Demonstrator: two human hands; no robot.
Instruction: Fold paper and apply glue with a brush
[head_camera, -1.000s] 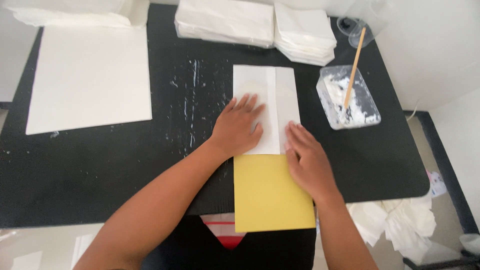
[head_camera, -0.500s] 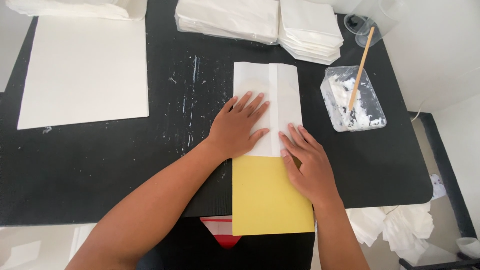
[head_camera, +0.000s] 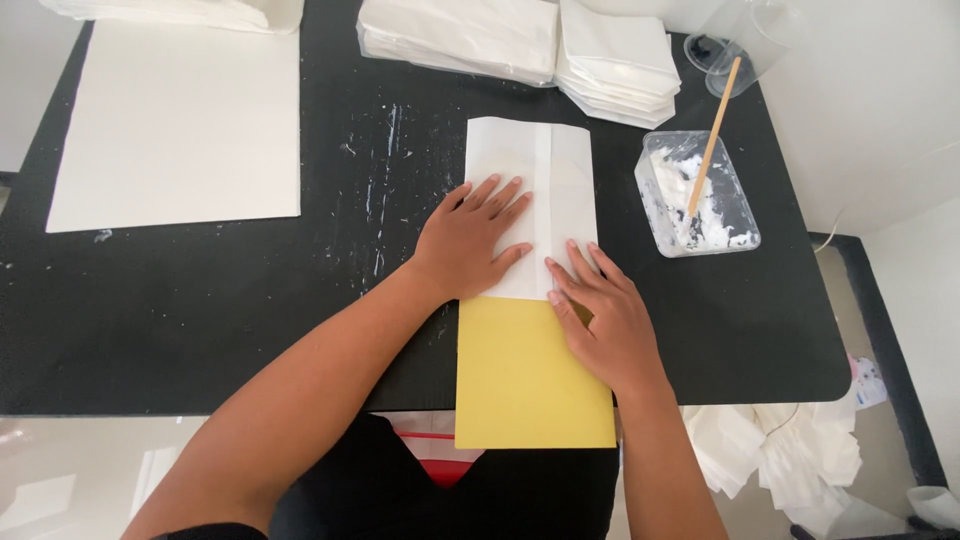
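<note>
Our left hand (head_camera: 470, 240) lies flat, fingers spread wide and pressed down on the white folded paper (head_camera: 535, 175), covering its lower left part. Our right hand (head_camera: 605, 320) is also flat with the fingers extended and only a little apart; its fingertips rest on the lower right corner of the white paper, while the palm lies on the yellow sheet (head_camera: 520, 385) beneath. Neither hand grips anything; both simply press down.

The white paper lies lengthwise away from us, with a raised seam running down its middle. Its near edge overlaps the far edge of the yellow sheet, which reaches toward us and hangs over the near edge of the black tabletop (head_camera: 250, 320).

Just to the right of the white paper stands a clear plastic tub (head_camera: 735, 215) smeared with white paste, and a wooden stick (head_camera: 712, 125) leans in it, tilted up and to the right. Beyond the tub, at the far right corner, we see a clear plastic cup (head_camera: 760, 40) lying on its side. Along the far edge sit two stacks of white folded papers (head_camera: 510, 35), side by side and touching. On the left of the tabletop, well apart from our hands, lies a large white sheet (head_camera: 180, 120), with another pile of white paper (head_camera: 180, 10) at its far edge. The tabletop between is flecked with dried white specks. To the lower right, below the tabletop, is a heap of crumpled white paper (head_camera: 790, 455).
</note>
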